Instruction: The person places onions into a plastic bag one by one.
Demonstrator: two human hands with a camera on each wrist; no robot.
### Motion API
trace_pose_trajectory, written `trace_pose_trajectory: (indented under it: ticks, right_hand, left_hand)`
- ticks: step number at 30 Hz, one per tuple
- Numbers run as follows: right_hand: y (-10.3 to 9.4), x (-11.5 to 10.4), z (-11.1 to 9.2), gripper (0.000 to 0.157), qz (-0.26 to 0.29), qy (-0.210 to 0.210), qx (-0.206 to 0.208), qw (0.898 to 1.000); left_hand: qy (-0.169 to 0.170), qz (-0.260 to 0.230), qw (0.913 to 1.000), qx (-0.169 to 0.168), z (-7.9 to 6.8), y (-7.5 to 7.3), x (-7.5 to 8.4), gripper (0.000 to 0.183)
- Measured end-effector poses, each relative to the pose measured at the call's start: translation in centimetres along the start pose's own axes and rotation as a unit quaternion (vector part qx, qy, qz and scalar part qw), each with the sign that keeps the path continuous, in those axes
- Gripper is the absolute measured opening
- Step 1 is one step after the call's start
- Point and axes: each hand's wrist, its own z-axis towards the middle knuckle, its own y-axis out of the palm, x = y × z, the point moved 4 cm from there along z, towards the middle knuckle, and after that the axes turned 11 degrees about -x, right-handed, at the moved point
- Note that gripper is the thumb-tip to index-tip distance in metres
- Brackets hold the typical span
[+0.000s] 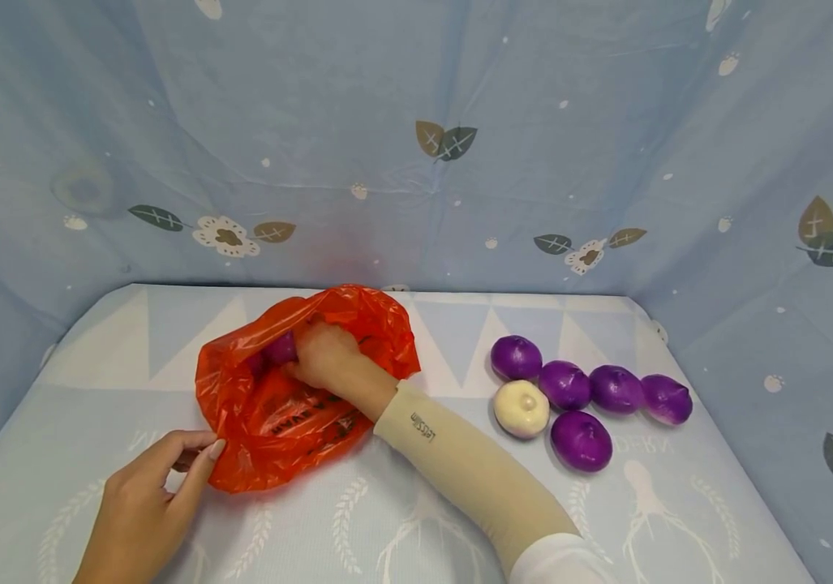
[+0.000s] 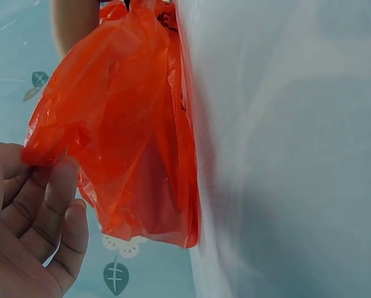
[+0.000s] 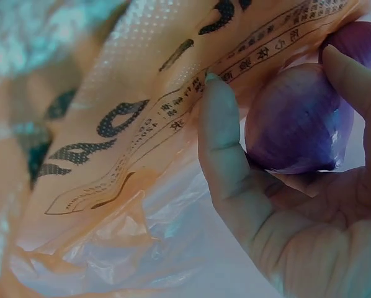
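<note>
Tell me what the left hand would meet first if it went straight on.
The red bag: the left hand pinches its edge already, and more of the bag lies straight ahead. How soon it would press against that is hard to judge.

Red bag (image 1: pixel 255 466), black print (image 1: pixel 299 420); purple onions (image 1: pixel 581 441).

Lt-blue leaf-print curtain (image 1: pixel 358 97) behind patterned tbl cover (image 1: pixel 109 405).

At left on the bench (image 1: pixel 686 495) lies the bag (image 1: pixel 292 470), two bulbs (image 3: pixel 297 121) inside (one within the right grip (image 1: pixel 326 354)); at right, six more bulbs (image 1: pixel 564 385); behind, a curtain (image 1: pixel 358 89).
</note>
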Motion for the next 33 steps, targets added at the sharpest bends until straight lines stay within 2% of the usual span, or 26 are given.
trace_pose_trajectory:
  ticks: [4,13,19,26,33]
  right_hand:
    - [0.0,-0.1,0.0,0.048,-0.003,0.001,0.008,1.0]
    - [-0.3,-0.1,-0.1,0.055,0.0,0.001,0.025,1.0]
    - [-0.2,0.0,-0.4,0.054,0.018,-0.02,0.021,0.999]
    - [-0.4,0.2,-0.8,0.036,0.001,-0.038,0.024,0.999]
    - [-0.5,0.5,-1.3,0.019,0.026,-0.04,0.008,0.999]
  left_hand:
    - [0.008,-0.002,1.0,-0.006,0.0,0.0,0.0,0.032]
    - [0.007,-0.005,0.9999,-0.008,0.1,0.0,0.1,0.034]
    - [-0.011,0.0,0.9999,-0.012,0.0,-0.2,0.0,0.032]
    - [-0.024,0.007,0.9994,-0.022,0.2,-0.4,0.0,0.03]
    - [-0.023,0.006,0.9995,-0.022,0.1,-0.4,-0.1,0.03]
